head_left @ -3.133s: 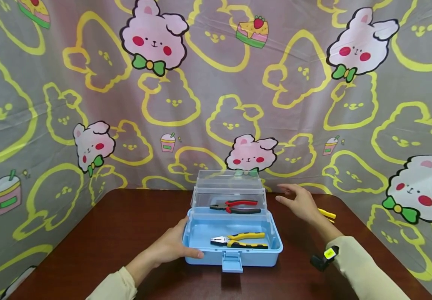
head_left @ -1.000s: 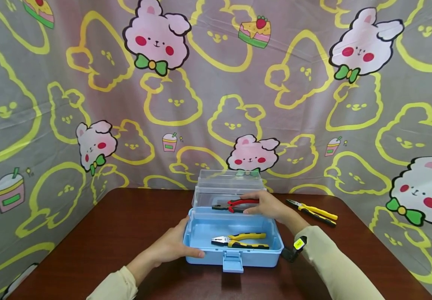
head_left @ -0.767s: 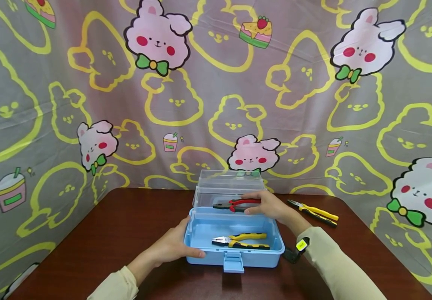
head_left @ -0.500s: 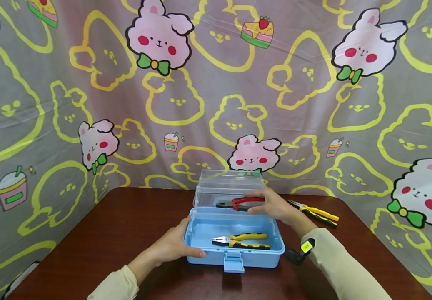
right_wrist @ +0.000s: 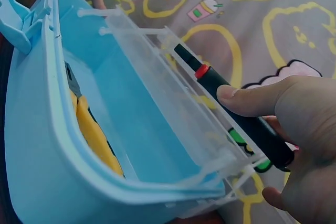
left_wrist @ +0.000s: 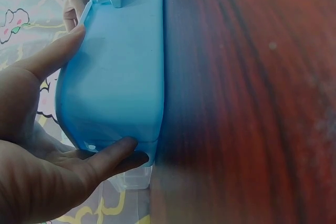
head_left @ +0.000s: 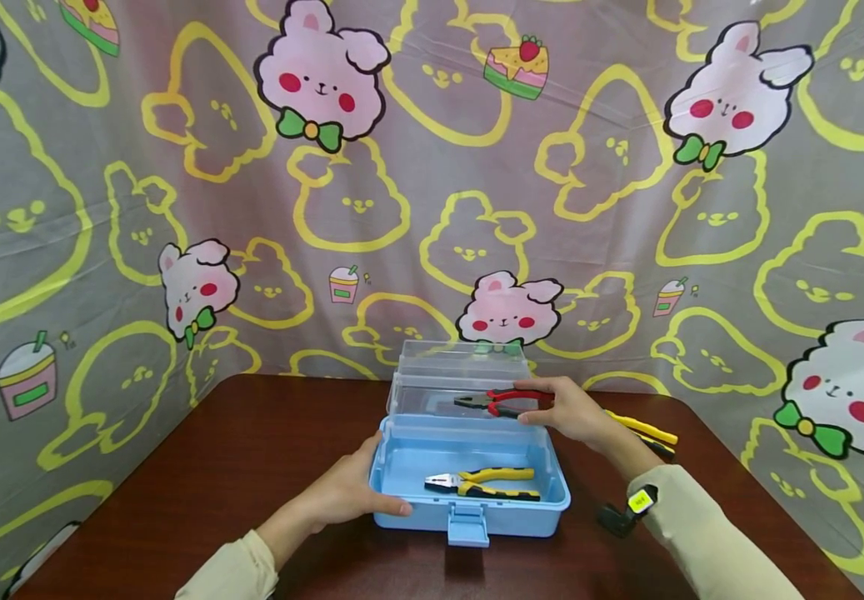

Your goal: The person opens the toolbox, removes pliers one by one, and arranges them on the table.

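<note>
A light blue toolbox (head_left: 394, 521) stands uncovered on the table, its clear tray (head_left: 417, 400) raised at the back. My left hand (head_left: 345, 492) grips its left front corner, thumb over the front rim and fingers against the side (left_wrist: 115, 156). With my right hand (head_left: 577, 417) I hold red-and-black pliers (head_left: 502, 396) by the handles, over the tray's right part. The right wrist view shows my thumb pressed on the dark handle (right_wrist: 241, 121). Yellow-and-black pliers (head_left: 502, 474) lie inside the box near its front wall.
Another pair of yellow-handled pliers (head_left: 652, 429) lies on the table to the right, partly behind my right hand and forearm. The box's front latch (head_left: 467, 529) hangs down. A patterned cloth (head_left: 432, 275) rises behind the dark wooden table (head_left: 274, 442).
My right hand, empty at first, has taken hold of the red-and-black pliers in the tray and moved them to the right. My left hand has stayed on the box.
</note>
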The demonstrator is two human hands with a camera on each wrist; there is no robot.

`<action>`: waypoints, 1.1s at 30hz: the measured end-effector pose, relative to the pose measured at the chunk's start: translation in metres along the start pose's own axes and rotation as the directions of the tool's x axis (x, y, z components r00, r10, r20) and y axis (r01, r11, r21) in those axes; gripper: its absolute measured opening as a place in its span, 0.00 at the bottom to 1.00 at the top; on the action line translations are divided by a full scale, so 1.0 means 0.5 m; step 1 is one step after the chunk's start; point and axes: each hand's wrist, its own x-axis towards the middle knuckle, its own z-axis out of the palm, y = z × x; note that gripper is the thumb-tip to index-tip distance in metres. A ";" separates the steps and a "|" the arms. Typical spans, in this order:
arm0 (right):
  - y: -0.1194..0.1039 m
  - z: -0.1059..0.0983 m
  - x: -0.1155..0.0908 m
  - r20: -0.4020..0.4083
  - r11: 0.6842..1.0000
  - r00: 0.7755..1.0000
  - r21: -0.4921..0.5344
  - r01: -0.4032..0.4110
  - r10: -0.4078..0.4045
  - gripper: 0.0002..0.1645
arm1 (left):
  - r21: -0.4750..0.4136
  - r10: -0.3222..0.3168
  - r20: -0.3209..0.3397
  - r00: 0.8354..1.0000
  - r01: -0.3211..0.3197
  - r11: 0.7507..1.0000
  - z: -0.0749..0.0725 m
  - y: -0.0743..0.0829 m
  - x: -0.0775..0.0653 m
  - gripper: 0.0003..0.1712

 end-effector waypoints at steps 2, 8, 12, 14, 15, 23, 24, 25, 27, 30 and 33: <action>0.004 -0.009 -0.010 -0.007 0.999 1.000 0.037 -0.005 0.005 0.37 | -0.003 0.005 0.007 1.000 -0.005 1.000 0.000 0.001 0.000 0.73; 0.025 -0.040 -0.041 -0.051 0.994 0.998 0.106 -0.036 0.041 0.39 | -0.001 0.008 0.006 1.000 -0.008 1.000 -0.001 0.003 0.000 0.73; 0.048 -0.063 -0.065 -0.099 0.995 0.993 0.079 -0.060 0.067 0.39 | 0.002 0.001 0.006 1.000 -0.001 1.000 0.000 0.003 0.000 0.73; 0.059 -0.075 -0.076 -0.124 0.996 0.990 0.056 -0.068 0.075 0.40 | 0.000 0.003 0.006 1.000 -0.003 1.000 0.000 0.002 0.000 0.73; 0.064 -0.080 -0.082 -0.133 0.996 0.988 0.051 -0.071 0.078 0.40 | 0.001 0.004 0.005 1.000 -0.004 1.000 0.000 0.002 0.000 0.73; 0.112 -0.106 -0.117 -0.202 0.993 0.973 0.047 -0.109 0.116 0.41 | 0.005 -0.001 -0.006 1.000 0.001 1.000 0.000 0.001 -0.003 0.73; 0.118 -0.108 -0.122 -0.210 0.992 0.970 0.047 -0.117 0.124 0.41 | 0.005 -0.003 -0.007 1.000 0.003 1.000 0.001 0.001 -0.003 0.73; 0.123 -0.111 -0.127 -0.218 0.991 0.967 0.050 -0.125 0.133 0.41 | 0.008 -0.003 -0.008 1.000 0.003 1.000 0.001 0.001 -0.003 0.73; 0.134 -0.115 -0.136 -0.232 0.989 0.961 0.052 -0.141 0.150 0.42 | 0.010 -0.004 -0.009 1.000 0.004 1.000 0.001 0.001 -0.003 0.73; 0.152 -0.121 -0.148 -0.244 0.984 0.953 0.052 -0.170 0.178 0.43 | 0.015 -0.004 -0.012 1.000 0.004 1.000 0.001 0.000 -0.002 0.73; 0.171 -0.126 -0.158 -0.253 0.980 0.946 0.054 -0.193 0.201 0.44 | 0.011 -0.004 -0.012 1.000 0.004 1.000 0.001 0.001 -0.002 0.74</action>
